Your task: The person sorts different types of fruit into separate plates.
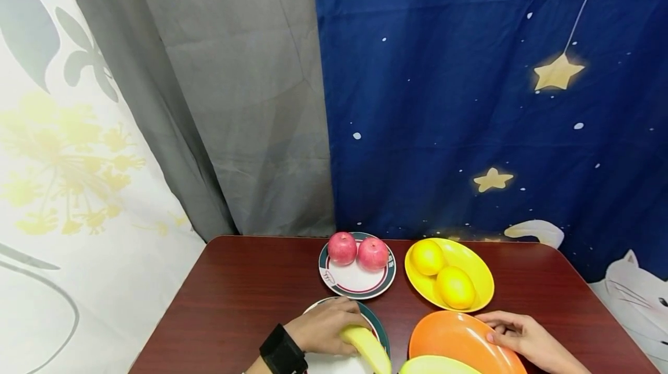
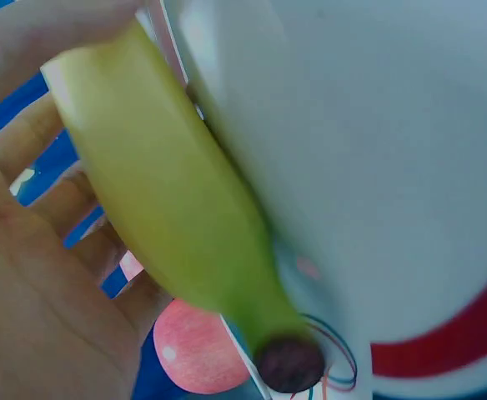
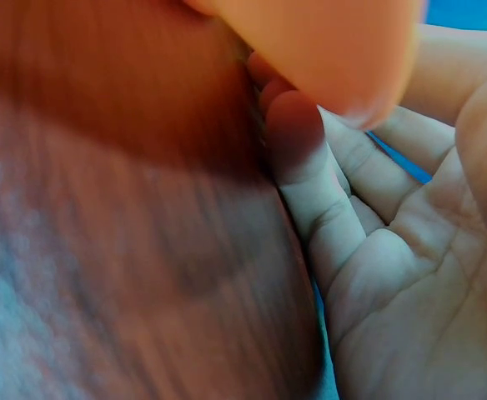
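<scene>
My left hand grips a yellow banana above a white plate with a dark green rim. In the left wrist view the banana slants across, its dark tip pointing down and its far end hidden by fingers. My right hand pinches the rim of an orange plate, thumb on top and fingers beneath. The right wrist view shows this hand close to the wooden table. A pale yellow-green curved thing overlaps the orange plate, cut off by the frame's bottom; its kind is unclear.
Behind my left hand, two pink-red apples sit on a green-rimmed plate. Two yellow round fruits lie in a yellow dish at the back right. The dark red table ends against grey and blue curtains.
</scene>
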